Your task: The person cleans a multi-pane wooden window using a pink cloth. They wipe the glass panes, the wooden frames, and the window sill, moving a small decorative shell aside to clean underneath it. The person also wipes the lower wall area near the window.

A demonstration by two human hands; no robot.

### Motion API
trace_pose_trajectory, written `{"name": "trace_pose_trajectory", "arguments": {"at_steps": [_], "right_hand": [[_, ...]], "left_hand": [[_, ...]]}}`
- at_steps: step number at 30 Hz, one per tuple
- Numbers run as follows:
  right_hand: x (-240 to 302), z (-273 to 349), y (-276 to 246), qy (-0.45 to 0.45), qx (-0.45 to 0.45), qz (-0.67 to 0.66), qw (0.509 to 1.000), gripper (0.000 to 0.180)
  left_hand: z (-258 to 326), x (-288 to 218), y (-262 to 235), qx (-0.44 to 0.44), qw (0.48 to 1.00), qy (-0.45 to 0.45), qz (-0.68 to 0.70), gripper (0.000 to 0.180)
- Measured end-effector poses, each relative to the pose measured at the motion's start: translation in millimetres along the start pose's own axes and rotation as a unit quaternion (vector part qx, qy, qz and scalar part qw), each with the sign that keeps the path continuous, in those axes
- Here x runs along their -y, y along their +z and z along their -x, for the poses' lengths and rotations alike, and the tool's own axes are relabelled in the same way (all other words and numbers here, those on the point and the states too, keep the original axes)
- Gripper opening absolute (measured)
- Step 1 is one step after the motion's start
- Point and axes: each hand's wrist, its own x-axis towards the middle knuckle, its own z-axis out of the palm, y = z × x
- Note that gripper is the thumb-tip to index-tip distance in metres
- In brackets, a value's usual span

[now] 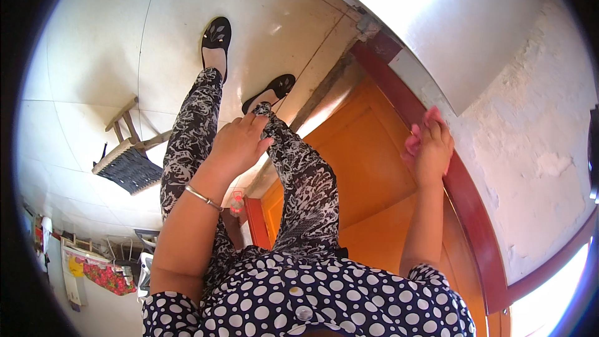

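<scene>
My right hand (433, 155) is closed around a crumpled pink cloth (430, 126), which shows above and beside the fingers. Hand and cloth are by the red door frame (469, 203); whether they touch it I cannot tell. My left hand (240, 142), with a metal bangle (203, 198) at its wrist, is in front of my patterned trousers (306, 181). Its thumb stands apart from the fingers, and no object shows in it. The fingertips overlap the trouser leg, so contact there is unclear.
An orange door (368, 162) stands within the frame, beside a wall with peeling paint (530, 162). A small stool with a dark woven seat (131, 167) stands on the pale tiled floor (93, 37) at left. A clear bottle (237, 203) stands behind my legs.
</scene>
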Motion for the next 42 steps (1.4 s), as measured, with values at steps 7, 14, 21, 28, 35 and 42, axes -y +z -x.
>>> {"name": "trace_pose_trajectory", "arguments": {"at_steps": [7,14,21,28,35,42], "right_hand": [[17,-49,81,-0.135,0.146,0.026,0.980,0.024],[26,-83,171,0.159,0.231,-0.406,0.870,0.035],[15,-103,236,0.057,0.294,-0.384,0.874,0.039],[67,-158,267,0.196,0.342,-0.362,0.845,0.041],[83,-158,265,0.264,0.367,-0.397,0.799,0.043],[56,-113,219,0.271,0.357,-0.472,0.759,0.044]], "left_hand": [[4,4,-2,-0.007,1.000,-0.015,-0.012,0.046],[7,7,-13,0.000,1.000,-0.028,0.002,0.045],[14,17,-34,0.004,0.999,-0.032,0.008,0.048],[20,31,-47,-0.009,0.998,-0.033,-0.050,0.050],[16,31,-54,-0.012,0.999,-0.037,-0.021,0.049],[8,12,-26,-0.025,0.999,-0.002,-0.033,0.049]]}}
